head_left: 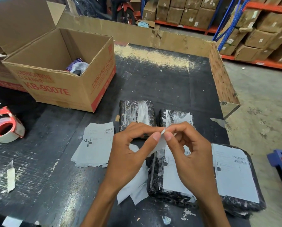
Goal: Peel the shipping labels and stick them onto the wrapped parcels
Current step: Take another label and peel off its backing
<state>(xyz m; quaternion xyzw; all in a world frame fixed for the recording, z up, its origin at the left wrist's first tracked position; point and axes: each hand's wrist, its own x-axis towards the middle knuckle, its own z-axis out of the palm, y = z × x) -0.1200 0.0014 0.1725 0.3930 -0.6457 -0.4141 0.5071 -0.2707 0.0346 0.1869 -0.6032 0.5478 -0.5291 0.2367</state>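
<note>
Both my hands are up over the middle of the table, pinching one label point(160, 143) by its top corner. Left hand point(130, 149) has thumb and forefinger pressed on one side of the corner, right hand point(188, 154) thumb and forefinger on the other. Can't tell whether the backing has split from the sticker; my fingers cover the seam.

My right hand hides much of the labelled parcel point(168, 179) under it, near the front edge. A second labelled parcel point(236, 176) lies just beside it at the right edge, print too small to read. Two bare wrapped parcels point(137, 112) point(176, 116) sit side by side further back; my hands cover their near ends. Loose white slips point(137, 185) lie under my left wrist, partly covered.

Stack of labels point(96, 141) lies left of my hands, barcodes visible, text unreadable. Tape roll point(5, 130) at the left edge. Open cardboard box point(58, 76) at the back left, marked KB-9007E, holds a wrapped can I can't identify.

Table point(161, 82) top is black, scuffed, with tape scraps; cardboard walls stand along its back and right edges. Beyond: concrete floor, shelving point(251, 31) full of cartons, a motorbike point(122, 9) cut off by the top of the frame.
</note>
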